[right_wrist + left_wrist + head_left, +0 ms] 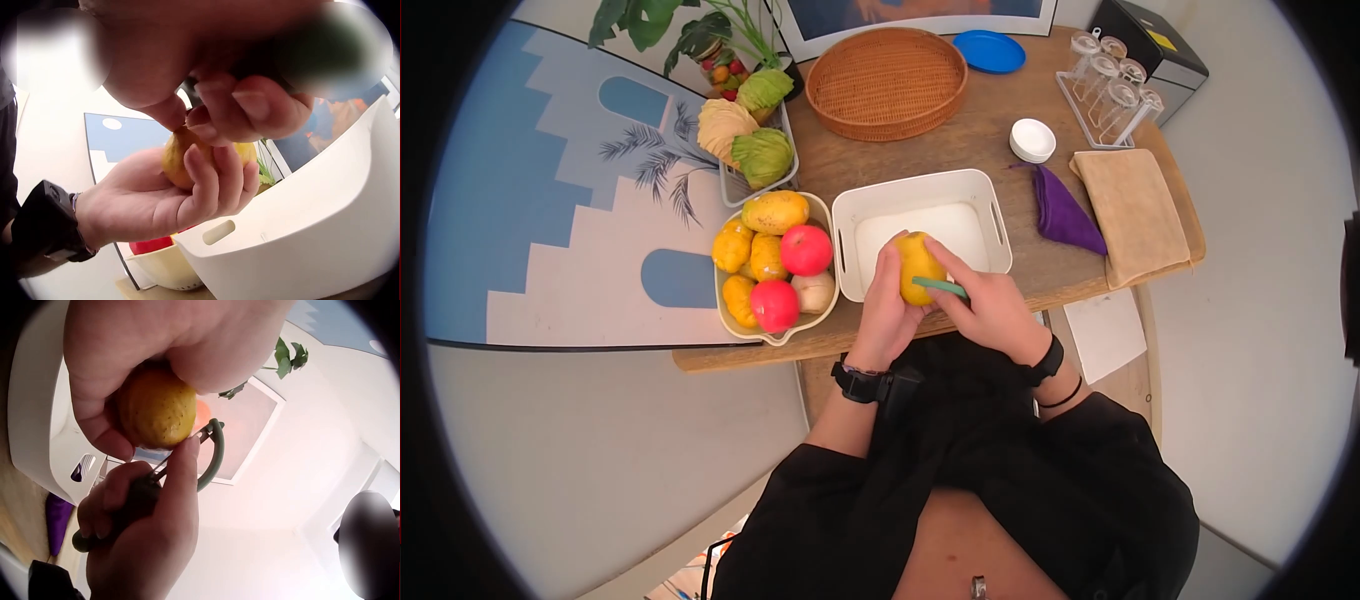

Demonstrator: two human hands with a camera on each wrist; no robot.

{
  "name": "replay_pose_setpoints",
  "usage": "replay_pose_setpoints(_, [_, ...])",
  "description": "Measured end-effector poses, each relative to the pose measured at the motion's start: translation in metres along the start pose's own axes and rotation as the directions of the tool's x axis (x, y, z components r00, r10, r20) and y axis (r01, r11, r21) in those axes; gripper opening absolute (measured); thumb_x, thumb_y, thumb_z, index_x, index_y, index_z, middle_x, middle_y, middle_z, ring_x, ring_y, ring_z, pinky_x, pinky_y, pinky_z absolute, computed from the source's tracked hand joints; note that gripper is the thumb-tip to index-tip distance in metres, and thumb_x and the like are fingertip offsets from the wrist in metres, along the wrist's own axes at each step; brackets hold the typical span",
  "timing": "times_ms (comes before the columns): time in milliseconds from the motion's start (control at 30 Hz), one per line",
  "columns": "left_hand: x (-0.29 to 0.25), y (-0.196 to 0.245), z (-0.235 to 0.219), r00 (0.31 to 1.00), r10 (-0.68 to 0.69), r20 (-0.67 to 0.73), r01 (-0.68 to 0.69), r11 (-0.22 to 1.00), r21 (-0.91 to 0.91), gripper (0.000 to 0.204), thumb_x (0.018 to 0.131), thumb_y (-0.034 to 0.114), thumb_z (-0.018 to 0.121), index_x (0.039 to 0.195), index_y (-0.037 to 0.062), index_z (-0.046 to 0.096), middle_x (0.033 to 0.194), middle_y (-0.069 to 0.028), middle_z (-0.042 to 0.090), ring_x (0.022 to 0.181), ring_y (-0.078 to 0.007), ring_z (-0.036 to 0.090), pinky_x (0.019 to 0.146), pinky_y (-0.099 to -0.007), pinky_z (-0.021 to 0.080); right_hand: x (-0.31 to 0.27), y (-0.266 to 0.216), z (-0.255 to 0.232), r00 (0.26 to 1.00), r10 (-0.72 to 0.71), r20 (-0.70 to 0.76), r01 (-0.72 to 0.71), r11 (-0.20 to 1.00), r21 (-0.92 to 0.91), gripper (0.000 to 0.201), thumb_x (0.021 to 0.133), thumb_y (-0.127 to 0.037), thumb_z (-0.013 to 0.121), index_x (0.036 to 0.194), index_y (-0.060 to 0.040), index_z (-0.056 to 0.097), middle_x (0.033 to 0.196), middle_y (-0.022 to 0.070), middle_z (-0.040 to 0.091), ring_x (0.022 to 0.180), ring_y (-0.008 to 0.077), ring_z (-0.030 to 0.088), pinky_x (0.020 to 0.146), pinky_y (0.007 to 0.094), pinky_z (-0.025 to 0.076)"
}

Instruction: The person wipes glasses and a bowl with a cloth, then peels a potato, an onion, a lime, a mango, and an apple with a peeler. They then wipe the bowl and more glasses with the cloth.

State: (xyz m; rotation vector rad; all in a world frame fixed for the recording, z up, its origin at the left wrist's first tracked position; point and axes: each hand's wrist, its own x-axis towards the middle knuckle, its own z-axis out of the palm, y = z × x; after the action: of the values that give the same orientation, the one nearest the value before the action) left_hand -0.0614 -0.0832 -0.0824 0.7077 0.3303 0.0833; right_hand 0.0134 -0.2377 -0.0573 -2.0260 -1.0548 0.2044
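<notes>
In the head view my left hand cups a speckled yellow fruit over the near side of a white bin. My right hand grips a green peeler, which lies across the fruit's right side. The left wrist view shows the peeler's curved green frame and metal blade close below the fruit, with a finger of the right hand along it. Seen from the right wrist, curled left fingers wrap the fruit, while the right hand's fingertips are right at its upper end.
Left of the bin, a cream basket holds yellow produce and red fruit. Behind it a grey crate carries leafy heads. A wicker tray, blue plate, white bowls, purple cloth, beige cloth and glasses stand around.
</notes>
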Motion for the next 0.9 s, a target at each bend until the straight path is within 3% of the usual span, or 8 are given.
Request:
replay_pose_setpoints(267, [-0.004,0.007,-0.018,0.988,0.06,0.14,-0.085,0.979,0.183,0.049,0.111,0.039,0.034,0.148,0.0069,0.04,0.135,-0.0107,0.055,0.118,-0.0204,0.059,0.099,-0.0366,0.05,0.025,0.005,-0.029,0.983,0.114,0.145,-0.153,0.945,0.29,0.047,0.097,-0.026,0.063,0.141,-0.0119,0.057,0.073,0.0178,0.066,0.066,0.0274,0.067,0.067,0.0359,0.053])
replay_pose_setpoints(433, [-0.003,0.011,-0.034,0.95,-0.077,0.302,0.019,0.982,0.189,0.048,0.109,0.034,0.039,0.144,0.0008,0.043,0.131,-0.0138,0.059,0.119,-0.0215,0.061,0.103,-0.0371,0.048,0.033,0.024,-0.024,0.96,-0.066,0.271,-0.083,0.859,0.506,0.043,0.1,-0.028,0.061,0.139,-0.0108,0.06,0.073,0.0101,0.065,0.07,0.0132,0.059,0.071,0.0306,0.051])
replay_pose_setpoints(533, [-0.001,0.009,-0.029,0.959,-0.068,0.274,0.04,0.993,0.107,0.048,0.108,0.037,0.037,0.142,0.0043,0.046,0.131,-0.015,0.059,0.116,-0.0309,0.062,0.099,-0.0421,0.05,0.036,0.002,-0.038,0.946,0.187,0.264,-0.255,0.932,0.256,0.044,0.1,-0.027,0.062,0.141,-0.0111,0.058,0.074,0.0137,0.066,0.07,0.0183,0.065,0.071,0.0317,0.052])
replay_pose_setpoints(633, [0.009,0.002,-0.038,0.946,-0.05,0.321,0.087,0.991,-0.101,0.048,0.109,0.039,0.034,0.14,0.005,0.047,0.131,-0.0136,0.059,0.118,-0.0294,0.061,0.099,-0.0422,0.05,0.024,-0.015,-0.034,0.962,0.221,0.162,-0.252,0.945,0.209,0.048,0.098,-0.026,0.063,0.143,-0.0114,0.055,0.076,0.018,0.067,0.075,0.0287,0.07,0.072,0.0352,0.053])
replay_pose_setpoints(667, [0.009,0.002,-0.03,0.947,-0.048,0.318,0.085,0.991,-0.102,0.048,0.109,0.039,0.034,0.14,0.005,0.047,0.131,-0.0136,0.059,0.118,-0.0294,0.061,0.099,-0.0422,0.05,0.016,-0.005,-0.018,0.997,0.054,0.048,-0.064,0.969,0.239,0.055,0.094,-0.022,0.065,0.147,-0.0129,0.05,0.081,0.0202,0.069,0.079,0.0374,0.069,0.07,0.0405,0.055])
replay_pose_setpoints(733, [0.005,0.005,-0.008,0.997,-0.033,0.07,0.039,0.996,-0.085,0.051,0.11,0.044,0.03,0.141,0.007,0.047,0.132,-0.0114,0.059,0.119,-0.0268,0.06,0.098,-0.0422,0.05,0.006,-0.008,-0.009,0.999,-0.023,0.034,0.017,0.987,0.162,0.06,0.093,-0.021,0.067,0.149,-0.014,0.047,0.082,0.0191,0.07,0.076,0.0375,0.07,0.069,0.0394,0.055])
replay_pose_setpoints(800, [0.004,0.008,-0.004,0.997,-0.021,0.077,0.026,0.998,-0.059,0.049,0.11,0.044,0.032,0.14,0.0088,0.047,0.132,-0.0102,0.058,0.119,-0.0242,0.058,0.097,-0.0415,0.05,0.0,-0.006,0.005,0.988,-0.149,-0.038,0.152,0.984,0.088,0.07,0.09,-0.018,0.07,0.154,-0.0164,0.041,0.084,0.0183,0.071,0.073,0.0391,0.07,0.068,0.0404,0.056])
replay_pose_setpoints(900, [0.004,0.003,-0.004,0.998,-0.003,0.062,0.004,1.0,-0.008,0.052,0.11,0.048,0.03,0.141,0.0089,0.047,0.132,-0.0091,0.058,0.12,-0.0226,0.058,0.097,-0.0408,0.05,-0.003,-0.005,0.005,0.996,-0.081,-0.037,0.082,0.995,0.049,0.07,0.09,-0.017,0.069,0.154,-0.0161,0.041,0.084,0.0182,0.072,0.071,0.0387,0.069,0.067,0.0396,0.055])
